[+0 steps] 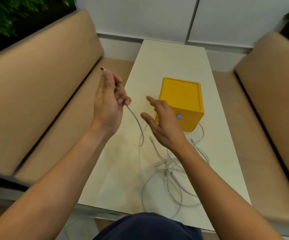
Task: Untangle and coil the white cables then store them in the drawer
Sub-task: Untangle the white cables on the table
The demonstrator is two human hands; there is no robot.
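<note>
My dark-clad lap (147, 227) sits nearest. My left hand (108, 101) pinches one white cable (136, 120) just behind its plug (102, 68); my right hand (164, 122) hovers open above the tangle (171, 172) on the worktop (171, 58), beside the yellow drawer box (183, 99). Light, limp, probably snaggy: best grasped near plugs.

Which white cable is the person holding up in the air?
The one in the left hand: the held cable rises off the table, its plug poking past the fingertips. The other cables lie tangled on the table, untouched by the open right hand.
</note>
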